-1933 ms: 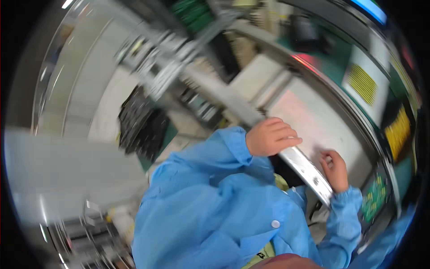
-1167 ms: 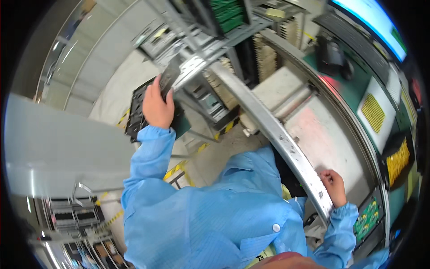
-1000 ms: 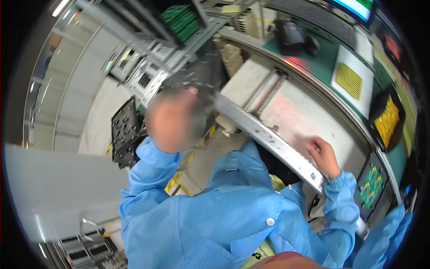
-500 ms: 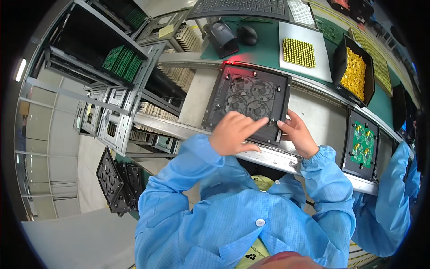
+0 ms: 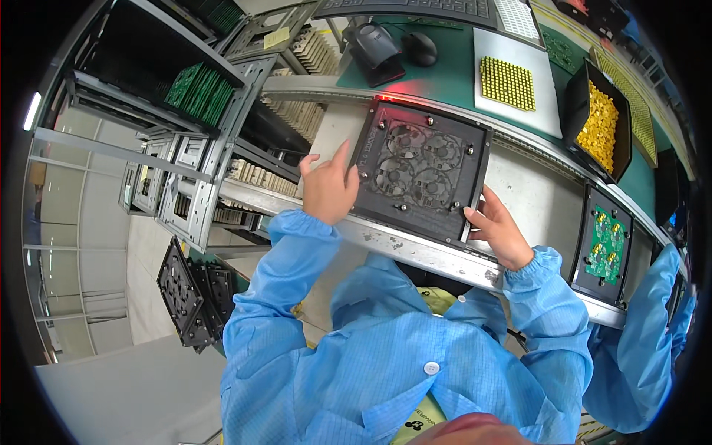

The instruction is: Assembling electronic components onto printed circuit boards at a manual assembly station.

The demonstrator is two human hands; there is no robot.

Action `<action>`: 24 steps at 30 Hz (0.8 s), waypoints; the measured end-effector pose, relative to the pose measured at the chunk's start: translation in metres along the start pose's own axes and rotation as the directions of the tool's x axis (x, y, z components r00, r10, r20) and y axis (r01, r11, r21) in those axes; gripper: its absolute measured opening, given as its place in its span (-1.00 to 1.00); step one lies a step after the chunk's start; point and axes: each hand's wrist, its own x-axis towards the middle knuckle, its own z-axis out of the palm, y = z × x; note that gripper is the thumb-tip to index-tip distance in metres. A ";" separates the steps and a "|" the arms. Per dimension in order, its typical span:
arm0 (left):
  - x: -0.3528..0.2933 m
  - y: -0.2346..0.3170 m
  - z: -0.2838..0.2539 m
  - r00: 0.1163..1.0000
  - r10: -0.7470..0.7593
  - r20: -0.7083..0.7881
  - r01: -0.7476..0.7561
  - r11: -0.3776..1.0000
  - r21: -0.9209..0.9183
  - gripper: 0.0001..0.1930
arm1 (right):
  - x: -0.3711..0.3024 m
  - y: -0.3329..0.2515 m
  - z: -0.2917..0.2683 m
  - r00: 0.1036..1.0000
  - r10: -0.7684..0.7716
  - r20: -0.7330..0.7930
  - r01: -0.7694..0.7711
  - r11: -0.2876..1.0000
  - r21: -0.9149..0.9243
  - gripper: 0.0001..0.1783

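Observation:
A square black circuit-board fixture (image 5: 404, 167) lies on the rail line before me, with round cut-out patterns in its middle and several shiny knobs around them. My left hand (image 5: 330, 187) is at its left edge, fingers spread and holding nothing; whether a fingertip touches the edge I cannot tell. At the lower right corner, my right hand (image 5: 501, 228) grips the fixture's edge, thumb on top and the other fingers along its side. Farther right on the rails, a second black fixture (image 5: 587, 268) carries green circuit boards (image 5: 607, 241) with yellow parts.
Beyond the rails, a green mat holds a scanner (image 5: 378, 52), a mouse (image 5: 420, 49), a yellow parts grid (image 5: 507, 83) and a black bin (image 5: 575, 111) of yellow pieces. A rack (image 5: 204, 159) stands left, with stacked fixtures (image 5: 182, 289) below. Another person's blue sleeve (image 5: 649, 304) is at right.
My left hand has moved left, from over the fixture's lower part to its left edge, and its fingers have spread. My right hand stays at the right corner. The view has shifted slightly.

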 end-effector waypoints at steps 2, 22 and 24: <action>0.000 -0.004 0.000 0.998 -0.017 0.067 0.015 1.000 0.028 -0.46 | -0.002 -0.005 0.004 0.999 -0.033 0.006 0.033 0.999 -0.001 -0.20; 0.124 -0.251 -0.164 0.952 -0.049 -0.301 0.302 0.291 0.908 -0.62 | -0.034 0.021 -0.072 0.866 -0.128 -0.484 0.183 0.981 0.068 -0.49; 0.132 -0.309 -0.169 0.941 -0.013 -0.337 0.335 0.164 0.928 -0.64 | -0.017 0.011 -0.068 0.870 -0.106 -0.482 0.179 0.978 0.109 -0.49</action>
